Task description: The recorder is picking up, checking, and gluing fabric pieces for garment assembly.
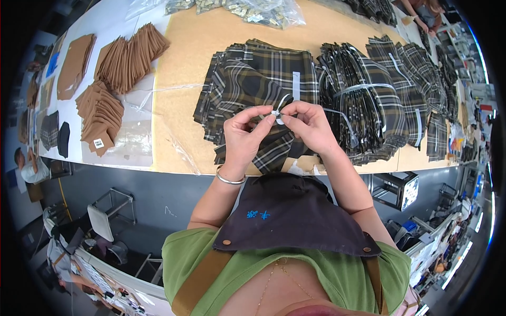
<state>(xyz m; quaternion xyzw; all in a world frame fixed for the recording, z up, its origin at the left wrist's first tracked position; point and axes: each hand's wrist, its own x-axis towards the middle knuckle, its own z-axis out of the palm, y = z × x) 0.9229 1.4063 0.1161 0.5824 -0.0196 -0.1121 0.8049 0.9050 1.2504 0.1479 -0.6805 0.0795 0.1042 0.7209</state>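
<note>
My left hand point(243, 138) and my right hand point(311, 125) meet above a stack of dark plaid fabric pieces point(247, 73). Thumbs and fingertips of both pinch a small white piece with a thin black loop point(286, 99) standing up from it. Its exact kind is too small to make out, and the fingertips partly cover it. Just beyond my right hand, a pale paper strip point(296, 84) lies on the stack. To the right stands a bundle of plaid pieces point(363, 100) bound with white ties.
Brown fabric pieces point(132, 55) lie fanned in piles at the left of the table point(176, 116). Clear plastic bags point(263, 11) of small parts sit along the far edge. More plaid stacks point(403, 79) continue rightward. A stool point(108, 216) stands on the floor at left; other people work nearby.
</note>
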